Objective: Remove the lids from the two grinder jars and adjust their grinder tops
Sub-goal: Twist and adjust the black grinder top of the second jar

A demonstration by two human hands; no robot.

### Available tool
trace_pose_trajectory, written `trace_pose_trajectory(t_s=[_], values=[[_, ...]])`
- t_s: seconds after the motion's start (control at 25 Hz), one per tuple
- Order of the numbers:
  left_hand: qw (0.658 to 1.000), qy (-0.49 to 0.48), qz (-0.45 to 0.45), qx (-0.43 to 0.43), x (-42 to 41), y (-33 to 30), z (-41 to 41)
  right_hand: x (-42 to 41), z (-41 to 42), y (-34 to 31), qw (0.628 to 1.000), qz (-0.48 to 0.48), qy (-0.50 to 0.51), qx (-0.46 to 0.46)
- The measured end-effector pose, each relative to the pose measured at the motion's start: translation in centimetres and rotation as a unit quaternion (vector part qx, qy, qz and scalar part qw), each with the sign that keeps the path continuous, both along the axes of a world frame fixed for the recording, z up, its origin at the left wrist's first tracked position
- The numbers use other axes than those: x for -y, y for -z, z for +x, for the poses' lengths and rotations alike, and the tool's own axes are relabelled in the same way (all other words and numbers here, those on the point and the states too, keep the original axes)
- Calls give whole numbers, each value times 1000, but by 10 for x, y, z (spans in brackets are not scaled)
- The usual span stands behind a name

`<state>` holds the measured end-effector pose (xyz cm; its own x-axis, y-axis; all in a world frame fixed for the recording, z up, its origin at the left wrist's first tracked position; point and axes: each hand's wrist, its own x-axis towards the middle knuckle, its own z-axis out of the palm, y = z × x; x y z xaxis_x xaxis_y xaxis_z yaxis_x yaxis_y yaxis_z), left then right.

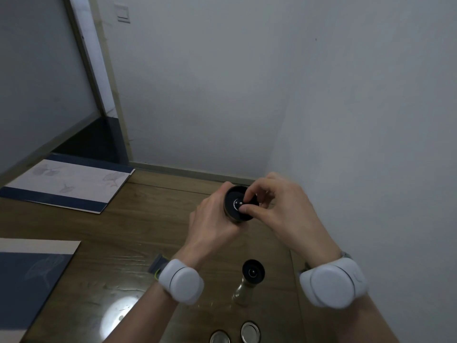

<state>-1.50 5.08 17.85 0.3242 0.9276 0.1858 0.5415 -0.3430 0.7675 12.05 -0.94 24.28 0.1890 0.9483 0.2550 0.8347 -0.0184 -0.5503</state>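
Note:
My left hand [212, 219] grips a grinder jar [233, 214] held tilted above the wooden table [138, 233], its black grinder top [232, 201] facing me. The thumb and forefinger of my right hand [279, 209] pinch the small knob at the centre of that top. The jar's body is mostly hidden by my left hand. A second grinder jar [248, 280] stands upright on the table between my wrists, its black top uncovered. Two round lids [219, 337] [250, 331] lie on the table at the near edge of the view.
A white and blue folder [69, 184] lies at the table's back left, and a blue one [29, 280] at the near left. Grey walls close the table in behind and on the right. Both wrists carry white bands.

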Motion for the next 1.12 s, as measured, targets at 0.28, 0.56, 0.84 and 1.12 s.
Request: trace_pose_trajectory(t_s=[0.28,0.56,0.84,1.12], values=[[999,-26,9,32,4,3,7,7,-10,4,997,18,63,-40],[997,-39,24,59,8,6,10,12,-24,15,990,49,118,-66],[997,-41,24,67,8,10,9,17,-31,17,987,50,146,-35],[997,-42,34,58,9,11,9,17,-31,14,987,47,153,0]])
